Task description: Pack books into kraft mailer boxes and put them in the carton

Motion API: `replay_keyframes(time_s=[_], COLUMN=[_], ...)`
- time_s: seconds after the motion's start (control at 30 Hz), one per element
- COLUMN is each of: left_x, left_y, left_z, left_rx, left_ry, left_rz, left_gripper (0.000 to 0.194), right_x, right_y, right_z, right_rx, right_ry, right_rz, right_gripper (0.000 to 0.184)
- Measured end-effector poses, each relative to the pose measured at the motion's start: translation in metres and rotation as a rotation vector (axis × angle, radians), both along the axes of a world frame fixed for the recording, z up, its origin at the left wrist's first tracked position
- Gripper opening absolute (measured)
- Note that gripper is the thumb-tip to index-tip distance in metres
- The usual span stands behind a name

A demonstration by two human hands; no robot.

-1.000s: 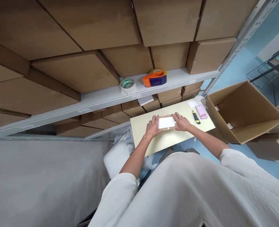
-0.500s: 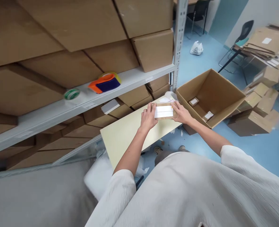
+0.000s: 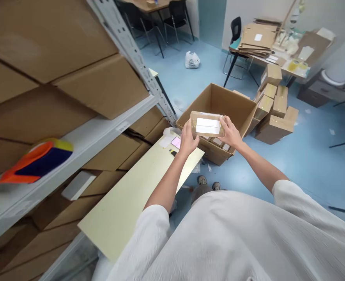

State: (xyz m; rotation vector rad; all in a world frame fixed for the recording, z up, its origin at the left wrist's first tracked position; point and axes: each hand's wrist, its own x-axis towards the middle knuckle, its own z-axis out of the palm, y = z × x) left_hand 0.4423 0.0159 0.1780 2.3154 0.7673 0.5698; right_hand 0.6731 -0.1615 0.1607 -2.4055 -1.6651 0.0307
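Observation:
Between my two hands is a small brown cardboard box [image 3: 193, 124] with a white label [image 3: 207, 126] on its upper face. My left hand [image 3: 188, 138] grips its left end, and my right hand [image 3: 230, 134] its right end. The small box is held in the air over the near side of a large open carton [image 3: 233, 97] on the floor. Several small labelled boxes [image 3: 217, 141] lie inside the carton, partly hidden by the held box and my right hand.
A pale table [image 3: 131, 187] on the left bears a phone [image 3: 176, 142] and a small dark cutter-like object [image 3: 173, 152]. Beyond it stands a metal shelf [image 3: 102, 134] full of cartons, with an orange-and-blue item [image 3: 40, 162] on it. Stacked boxes [image 3: 277, 121] sit on the floor right of the large carton.
My hands have carried the small box from above the table to over the large carton. The view has turned to the right, and the phone on the table now shows.

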Motion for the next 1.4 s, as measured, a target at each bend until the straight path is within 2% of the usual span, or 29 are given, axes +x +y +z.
replay_keyframes(time_s=[0.17,0.33,0.5,0.7,0.93,1.07,1.23,1.33,1.4], left_x=[0.058,0.102,0.125,0.145,0.189,0.229,0.276,0.296,0.306], left_y=[0.02,0.048,0.078,0.103,0.121,0.127,0.136,0.147,0.155], left_z=[-0.018,-0.038,-0.067,-0.104,-0.144,-0.174,-0.219,-0.252,-0.28], left_rx=[-0.12,-0.255,-0.355,-0.431,-0.434,-0.446,-0.461,-0.511,-0.557], left_ry=[-0.003,0.101,0.224,0.343,0.534,0.504,0.545,0.55,0.507], left_rz=[-0.093,-0.172,-0.167,-0.141,-0.088,-0.122,-0.06,-0.034,-0.042], left_gripper=[0.106,0.103,0.094,0.089,0.058,0.044,0.045,0.046,0.047], right_x=[0.029,0.041,0.044,0.05,0.087,0.123,0.165,0.185,0.194], right_y=[-0.006,0.009,0.031,0.052,0.076,0.091,0.11,0.122,0.129], right_z=[-0.009,-0.025,-0.052,-0.086,-0.129,-0.16,-0.2,-0.221,-0.237], right_rx=[-0.064,-0.16,-0.256,-0.355,-0.42,-0.464,-0.5,-0.551,-0.571], right_ry=[0.007,0.047,0.099,0.182,0.296,0.327,0.355,0.393,0.403], right_rz=[-0.135,-0.263,-0.331,-0.321,-0.318,-0.333,-0.358,-0.404,-0.428], right_gripper=[0.134,0.124,0.12,0.117,0.096,0.083,0.079,0.075,0.071])
